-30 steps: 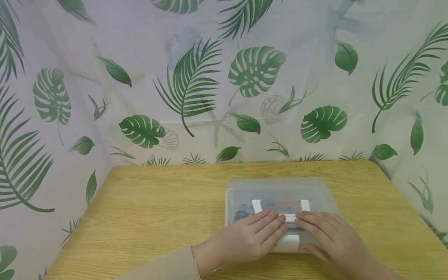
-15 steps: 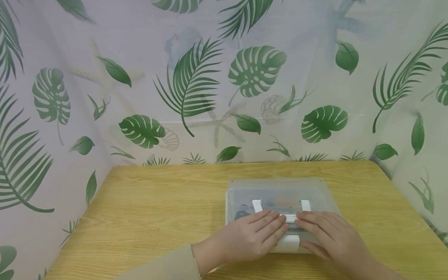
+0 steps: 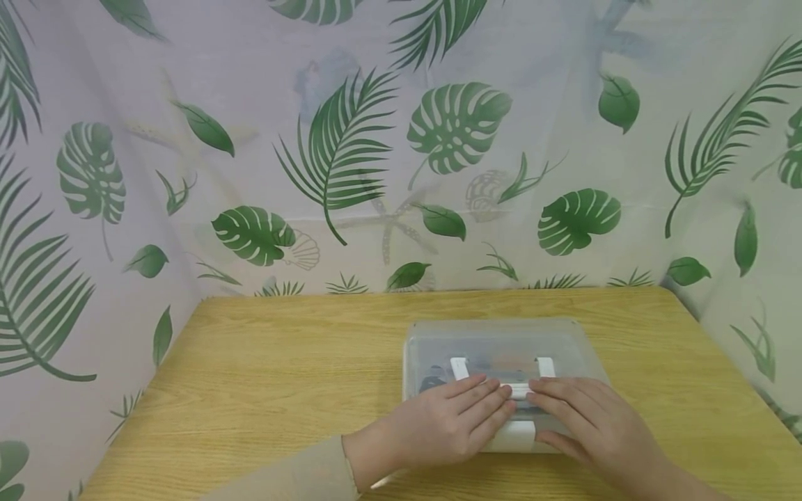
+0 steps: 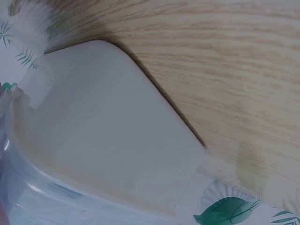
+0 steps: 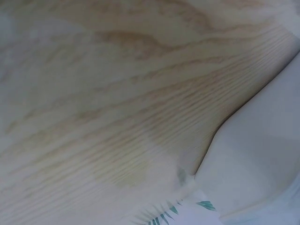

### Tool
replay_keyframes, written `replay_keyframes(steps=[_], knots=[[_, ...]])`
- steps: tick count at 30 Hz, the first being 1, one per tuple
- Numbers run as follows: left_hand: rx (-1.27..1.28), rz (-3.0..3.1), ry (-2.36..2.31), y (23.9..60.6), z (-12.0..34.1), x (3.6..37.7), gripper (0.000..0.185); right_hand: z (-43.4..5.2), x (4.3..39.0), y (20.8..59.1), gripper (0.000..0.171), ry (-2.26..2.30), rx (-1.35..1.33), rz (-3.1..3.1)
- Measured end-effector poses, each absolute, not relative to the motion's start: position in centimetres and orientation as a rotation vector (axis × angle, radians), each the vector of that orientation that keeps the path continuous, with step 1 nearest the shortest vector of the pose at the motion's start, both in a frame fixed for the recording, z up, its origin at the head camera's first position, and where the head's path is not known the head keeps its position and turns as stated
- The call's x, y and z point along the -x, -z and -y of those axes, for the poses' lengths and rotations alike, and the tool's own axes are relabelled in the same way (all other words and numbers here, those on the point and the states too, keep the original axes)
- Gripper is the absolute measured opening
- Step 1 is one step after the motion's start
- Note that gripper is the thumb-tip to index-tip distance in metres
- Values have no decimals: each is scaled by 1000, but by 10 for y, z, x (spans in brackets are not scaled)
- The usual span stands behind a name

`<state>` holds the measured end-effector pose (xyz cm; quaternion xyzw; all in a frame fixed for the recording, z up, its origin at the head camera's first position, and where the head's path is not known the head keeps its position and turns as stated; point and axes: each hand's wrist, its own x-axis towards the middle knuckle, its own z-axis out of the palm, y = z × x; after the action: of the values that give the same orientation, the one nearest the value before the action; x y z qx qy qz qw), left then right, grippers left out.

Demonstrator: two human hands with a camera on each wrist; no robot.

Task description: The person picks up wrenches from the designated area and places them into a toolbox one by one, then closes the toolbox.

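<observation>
A storage box [image 3: 495, 335] with a translucent lid lies on the table, right of the middle in the head view. Dark and orange contents show dimly through the lid. On top is a white carry handle [image 3: 519, 391], and a white latch [image 3: 516, 435] sits at the front. My left hand [image 3: 441, 426] lies over the front left of the lid, straight fingertips at the handle. From the other side, my right hand [image 3: 598, 424] reaches over the front right, fingers straight, thumb low by the front edge. Both wrist views show the box's pale side wall [image 4: 108, 117].
The wood-grain table [image 3: 282, 362] extends left of the box and behind it. A leaf-patterned cloth [image 3: 376, 160] hangs behind the table and along both sides. A beige sleeve [image 3: 294, 473] covers the left forearm.
</observation>
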<state>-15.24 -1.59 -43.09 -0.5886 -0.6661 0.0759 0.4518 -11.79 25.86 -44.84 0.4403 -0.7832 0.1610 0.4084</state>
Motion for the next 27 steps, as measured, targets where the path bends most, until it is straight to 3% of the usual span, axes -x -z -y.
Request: replay_keyframes(steps=[27], knots=[[1411,1707,-170,433,15,148,32,-257,118,452,62,-375,-1089,1984]])
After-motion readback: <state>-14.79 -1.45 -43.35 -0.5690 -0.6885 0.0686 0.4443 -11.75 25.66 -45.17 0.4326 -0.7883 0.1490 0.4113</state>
